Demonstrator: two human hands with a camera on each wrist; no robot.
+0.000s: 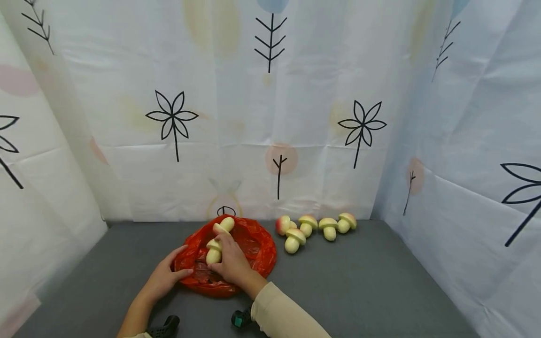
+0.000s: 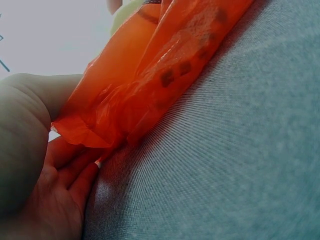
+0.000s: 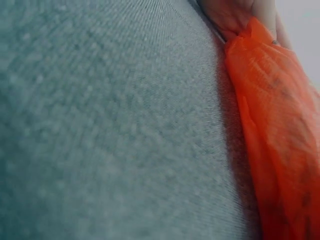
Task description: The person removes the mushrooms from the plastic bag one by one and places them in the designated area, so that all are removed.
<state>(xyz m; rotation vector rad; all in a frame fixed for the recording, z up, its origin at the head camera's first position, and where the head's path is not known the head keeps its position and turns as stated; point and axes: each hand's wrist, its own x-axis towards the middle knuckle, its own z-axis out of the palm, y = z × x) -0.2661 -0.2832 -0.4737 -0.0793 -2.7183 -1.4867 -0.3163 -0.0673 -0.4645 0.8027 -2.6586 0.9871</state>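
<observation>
A red plastic bag (image 1: 264,244) lies with its mouth spread wide on the grey table. My left hand (image 1: 164,277) pinches its left rim, thumb inside and fingers outside; the left wrist view shows the bag's film (image 2: 125,90) between them. Over the bag's mouth, my right hand (image 1: 234,263) grips a pale yellow toy mushroom (image 1: 213,253) between thumb and fingers. A second mushroom (image 1: 227,224) shows by its fingertips; whether it is held too, I cannot tell. In the right wrist view the bag's side (image 3: 280,135) fills the right edge.
Right of the bag, near the back edge, lie several more toy mushrooms (image 1: 295,240), one with a reddish cap (image 1: 282,225). Patterned white cloth (image 1: 236,117) hangs behind and on both sides of the grey table (image 1: 338,291).
</observation>
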